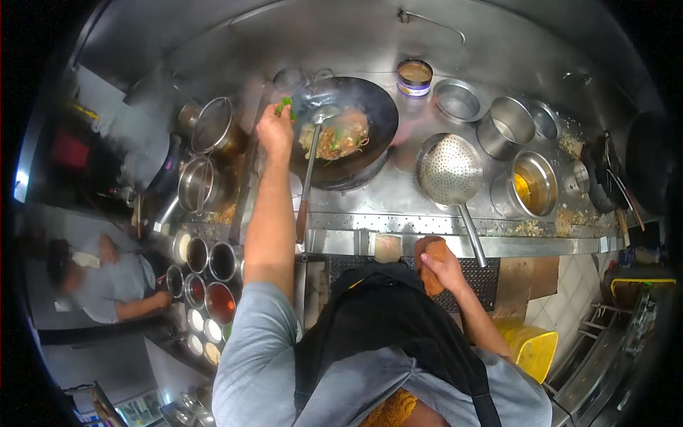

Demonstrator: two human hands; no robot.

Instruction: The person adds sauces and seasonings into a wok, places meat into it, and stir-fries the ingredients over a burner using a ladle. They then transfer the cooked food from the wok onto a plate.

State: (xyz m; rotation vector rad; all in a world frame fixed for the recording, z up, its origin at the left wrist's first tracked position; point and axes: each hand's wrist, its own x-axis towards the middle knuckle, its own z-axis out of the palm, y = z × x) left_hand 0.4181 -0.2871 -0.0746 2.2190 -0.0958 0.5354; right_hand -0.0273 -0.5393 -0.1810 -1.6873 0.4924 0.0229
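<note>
My left hand is raised at the left rim of a dark wok, its fingers closed on some chopped green leaves. Inside the wok lies a stir-fry of brownish strips with green bits. A long-handled ladle rests in it, its handle leaning over the front rim. Close to the counter's front edge, my right hand grips a folded orange-brown cloth.
A perforated skimmer lies right of the wok, near metal pots and a pot with yellow contents. A tin stands behind. Sauce containers crowd the left, where another person is. A yellow bin stands low right.
</note>
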